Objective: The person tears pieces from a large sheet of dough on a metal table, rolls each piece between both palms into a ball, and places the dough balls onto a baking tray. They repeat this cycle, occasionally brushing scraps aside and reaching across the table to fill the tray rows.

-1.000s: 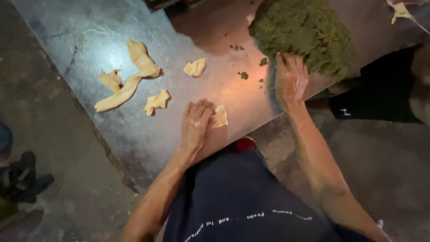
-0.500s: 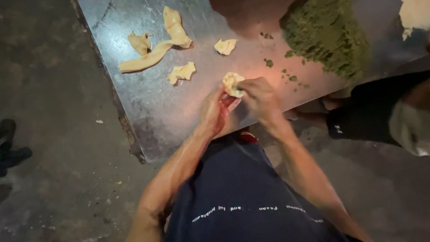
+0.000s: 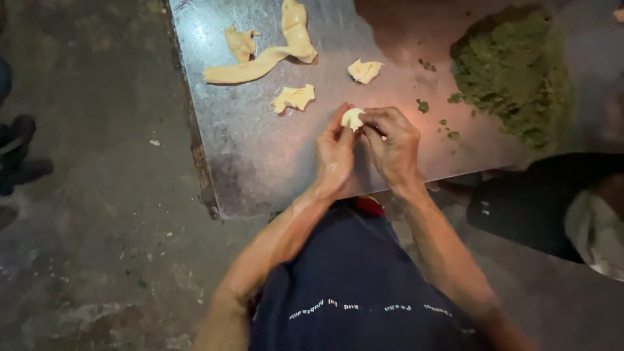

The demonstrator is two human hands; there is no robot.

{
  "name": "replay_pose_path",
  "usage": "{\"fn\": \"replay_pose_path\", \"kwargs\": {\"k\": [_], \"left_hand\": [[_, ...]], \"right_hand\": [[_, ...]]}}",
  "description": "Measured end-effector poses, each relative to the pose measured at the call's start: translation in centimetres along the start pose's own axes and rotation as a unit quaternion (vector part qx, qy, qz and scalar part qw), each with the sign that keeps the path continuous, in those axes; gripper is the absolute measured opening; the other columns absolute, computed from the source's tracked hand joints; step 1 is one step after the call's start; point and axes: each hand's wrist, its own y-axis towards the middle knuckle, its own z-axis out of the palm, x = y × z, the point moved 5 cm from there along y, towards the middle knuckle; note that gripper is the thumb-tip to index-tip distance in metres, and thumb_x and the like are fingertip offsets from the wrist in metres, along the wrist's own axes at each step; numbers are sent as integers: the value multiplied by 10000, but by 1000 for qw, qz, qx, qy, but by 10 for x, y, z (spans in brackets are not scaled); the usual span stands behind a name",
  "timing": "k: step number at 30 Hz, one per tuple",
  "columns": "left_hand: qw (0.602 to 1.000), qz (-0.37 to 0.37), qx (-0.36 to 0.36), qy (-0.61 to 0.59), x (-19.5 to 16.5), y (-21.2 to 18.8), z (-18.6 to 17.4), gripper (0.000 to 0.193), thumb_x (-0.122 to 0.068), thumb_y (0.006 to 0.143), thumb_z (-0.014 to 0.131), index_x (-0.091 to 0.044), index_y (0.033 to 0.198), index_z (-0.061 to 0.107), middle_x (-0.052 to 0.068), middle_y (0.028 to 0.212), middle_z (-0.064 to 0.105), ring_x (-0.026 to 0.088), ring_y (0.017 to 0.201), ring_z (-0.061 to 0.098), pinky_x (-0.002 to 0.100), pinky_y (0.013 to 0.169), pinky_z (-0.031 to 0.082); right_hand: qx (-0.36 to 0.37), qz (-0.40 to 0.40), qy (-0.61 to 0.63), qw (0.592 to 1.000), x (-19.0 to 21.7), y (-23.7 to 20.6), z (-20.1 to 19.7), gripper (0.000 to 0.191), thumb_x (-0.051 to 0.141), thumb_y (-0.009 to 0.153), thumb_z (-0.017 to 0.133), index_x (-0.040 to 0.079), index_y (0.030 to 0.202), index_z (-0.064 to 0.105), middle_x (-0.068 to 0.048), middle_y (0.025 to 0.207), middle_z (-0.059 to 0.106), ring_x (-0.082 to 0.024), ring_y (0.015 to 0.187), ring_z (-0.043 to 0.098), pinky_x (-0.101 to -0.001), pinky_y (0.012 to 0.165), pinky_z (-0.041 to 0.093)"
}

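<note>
Both hands meet over the near part of a steel table [image 3: 260, 169]. My left hand [image 3: 335, 156] and my right hand [image 3: 393, 146] pinch a small pale dough piece [image 3: 352, 118] between their fingertips, just above the tabletop. A big mound of green filling [image 3: 513, 71] lies on the table to the right. Folded dough pieces [image 3: 294, 97] [image 3: 364, 69] rest just beyond my hands, and a long dough strip [image 3: 260, 62] lies farther back.
Green crumbs [image 3: 422, 105] dot the steel near the mound. The table's left edge drops to a dark concrete floor [image 3: 97, 214]. Another person in dark clothing [image 3: 552, 201] sits at the right. Dark shoes [image 3: 19, 153] stand at far left.
My right hand left the green mound and joined my left hand. Both now hold the dough piece, lifted off the table.
</note>
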Motion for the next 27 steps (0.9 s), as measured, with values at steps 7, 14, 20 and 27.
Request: {"fn": "replay_pose_path", "kwargs": {"k": [7, 14, 20, 27], "left_hand": [[996, -34, 78, -6, 12, -10, -8, 573, 8, 1085, 482, -73, 1650, 436, 81, 1346, 586, 131, 936, 509, 252, 770, 437], [934, 27, 198, 298, -35, -54, -24, 727, 40, 974, 496, -109, 1646, 262, 153, 1561, 471, 235, 1370, 508, 337, 1109, 413], [926, 73, 90, 359, -100, -63, -96, 611, -12, 961, 538, -60, 1555, 404, 179, 1543, 518, 280, 1399, 524, 388, 1131, 432], [892, 106, 45, 438, -162, -90, -147, 475, -68, 947, 623, -29, 1419, 583, 168, 1347, 681, 264, 1252, 656, 387, 1038, 518]], "right_hand": [[74, -8, 37, 997, -33, -30, 15, 351, -59, 880, 751, 9, 1220, 697, -167, 1245, 665, -275, 1089, 692, -357, 873, 592], [210, -145, -64, 965, -39, -53, 7, 332, 48, 819, 748, 8, 1139, 668, -160, 1190, 642, -333, 1072, 644, -422, 880, 561], [137, -195, -166, 957, -57, -22, 49, 236, 204, 869, 721, 23, 996, 638, -192, 1076, 606, -394, 997, 562, -494, 879, 450], [184, -216, -112, 952, -51, -45, 51, 201, 196, 879, 689, 41, 995, 637, -172, 1001, 614, -364, 977, 588, -497, 923, 445]]}}
